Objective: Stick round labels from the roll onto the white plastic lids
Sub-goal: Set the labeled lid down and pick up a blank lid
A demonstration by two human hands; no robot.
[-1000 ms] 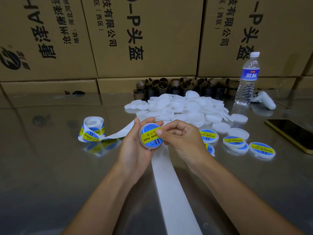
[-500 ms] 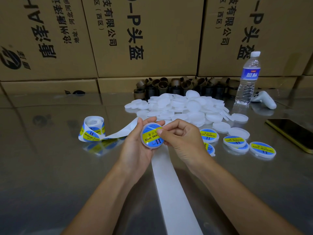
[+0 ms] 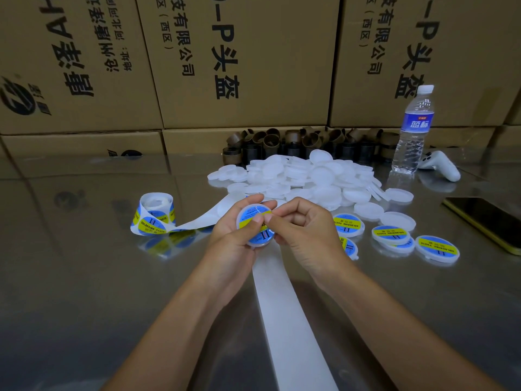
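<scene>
Two hands (image 3: 231, 244) (image 3: 307, 232) gripping one lid (image 3: 262, 236), five labelled lids (image 3: 437, 247) nearby, one label roll (image 3: 153, 220)

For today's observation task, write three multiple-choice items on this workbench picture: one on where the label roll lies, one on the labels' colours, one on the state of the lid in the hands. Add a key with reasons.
1. Relative to the left hand and right hand, where is the label roll?
A) to their left
B) to their right
C) between them

2. What colours are the round labels?
A) red and white
B) blue with a yellow band
C) green and black

3. What is the state of the lid in the hands?
A) bare
B) lying flat on the table
C) labelled and held up

Key:
1 A, the roll stands left of both hands.
2 B, as on the labelled lids at right.
3 C, the left hand holds it, the right hand pinches its edge, and its label shows.
</scene>
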